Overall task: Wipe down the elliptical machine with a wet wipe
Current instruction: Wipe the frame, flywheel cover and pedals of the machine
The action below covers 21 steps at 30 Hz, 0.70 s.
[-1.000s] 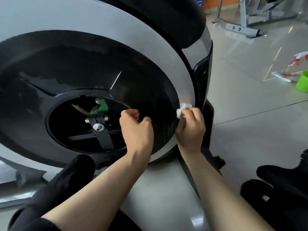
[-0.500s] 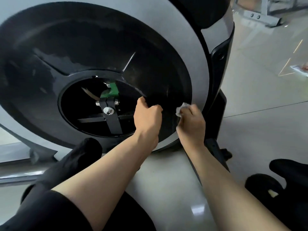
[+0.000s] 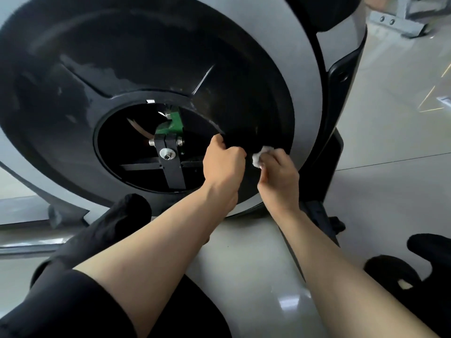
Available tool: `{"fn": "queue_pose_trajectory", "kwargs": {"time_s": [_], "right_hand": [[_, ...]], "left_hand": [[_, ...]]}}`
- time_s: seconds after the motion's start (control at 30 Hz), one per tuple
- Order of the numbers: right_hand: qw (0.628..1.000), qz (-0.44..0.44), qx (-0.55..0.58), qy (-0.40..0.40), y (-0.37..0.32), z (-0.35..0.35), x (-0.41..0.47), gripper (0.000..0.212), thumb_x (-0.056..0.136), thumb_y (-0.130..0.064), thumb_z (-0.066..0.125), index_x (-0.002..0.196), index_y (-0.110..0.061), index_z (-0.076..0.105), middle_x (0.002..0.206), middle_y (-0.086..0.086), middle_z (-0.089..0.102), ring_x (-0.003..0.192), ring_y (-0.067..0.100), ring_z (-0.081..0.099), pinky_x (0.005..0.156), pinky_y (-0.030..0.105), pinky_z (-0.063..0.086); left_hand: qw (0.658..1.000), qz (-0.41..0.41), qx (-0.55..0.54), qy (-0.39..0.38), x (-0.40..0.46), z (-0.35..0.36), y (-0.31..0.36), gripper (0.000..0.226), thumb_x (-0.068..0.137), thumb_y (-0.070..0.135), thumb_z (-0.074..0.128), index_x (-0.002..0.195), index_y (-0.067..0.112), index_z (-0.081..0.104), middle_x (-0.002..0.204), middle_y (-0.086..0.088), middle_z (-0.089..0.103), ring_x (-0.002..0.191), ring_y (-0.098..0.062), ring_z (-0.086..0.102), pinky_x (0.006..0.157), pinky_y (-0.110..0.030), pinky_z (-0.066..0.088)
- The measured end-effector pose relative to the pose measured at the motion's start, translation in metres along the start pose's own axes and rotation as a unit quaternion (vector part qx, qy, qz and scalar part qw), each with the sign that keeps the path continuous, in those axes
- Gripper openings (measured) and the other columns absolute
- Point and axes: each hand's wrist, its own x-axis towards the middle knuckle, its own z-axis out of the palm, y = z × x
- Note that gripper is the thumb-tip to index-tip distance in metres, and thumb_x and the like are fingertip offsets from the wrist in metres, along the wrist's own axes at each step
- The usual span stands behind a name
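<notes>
A broad, glossy black disc housing (image 3: 146,69) ringed by a smooth grey band (image 3: 302,98) is seen on the elliptical machine. A round opening at its centre exposes a black metal crank bracket (image 3: 170,157) and a green plastic part (image 3: 174,124). The opening's lower right rim is gripped by the left hand (image 3: 223,162). A crumpled white wet wipe (image 3: 258,158) is pinched in the right hand (image 3: 278,174), pressed onto the black face just inside the grey band; half a second ago it was held at the band's edge.

Both forearms are bare, and no rings, watch or gloves can be seen on the left hand (image 3: 223,164) or right hand (image 3: 278,173). A short black sleeve (image 3: 73,303) is worn on the left upper arm.
</notes>
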Motion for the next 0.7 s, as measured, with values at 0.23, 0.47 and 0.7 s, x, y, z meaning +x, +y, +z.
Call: {"fn": "queue_pose_trajectory", "kwargs": {"time_s": [0.23, 0.47, 0.7], "right_hand": [[0.985, -0.082, 0.038, 0.145, -0.043, -0.024, 0.066, 0.016, 0.089, 0.007, 0.055, 0.088, 0.002, 0.070, 0.090, 0.015, 0.062, 0.077, 0.024, 0.058, 0.068, 0.020, 0.041], [0.992, -0.110, -0.045, -0.038, 0.005, 0.007, -0.004, 0.018, 0.079, 0.013, 0.065, 0.082, -0.004, 0.068, 0.090, 0.009, 0.063, 0.073, 0.026, 0.056, 0.062, 0.034, 0.053], [0.982, 0.025, 0.017, 0.184, -0.020, -0.004, 0.033, 0.018, 0.084, 0.012, 0.054, 0.084, 0.000, 0.068, 0.090, 0.012, 0.062, 0.076, 0.023, 0.054, 0.067, 0.021, 0.041]], "left_hand": [[0.998, 0.052, 0.037, 0.007, 0.003, 0.002, -0.010, 0.043, 0.078, -0.004, 0.047, 0.111, 0.021, 0.057, 0.101, 0.000, 0.066, 0.093, -0.022, 0.063, 0.083, -0.040, 0.056], [0.987, 0.074, 0.142, -0.004, 0.004, 0.003, -0.027, 0.054, 0.080, -0.007, 0.042, 0.127, 0.019, 0.050, 0.114, -0.004, 0.064, 0.103, -0.026, 0.059, 0.073, -0.028, 0.042], [0.984, 0.059, 0.166, 0.037, -0.001, 0.015, -0.027, 0.072, 0.083, -0.002, 0.038, 0.151, 0.020, 0.029, 0.142, -0.004, 0.047, 0.120, -0.029, 0.052, 0.099, -0.047, 0.047]]}}
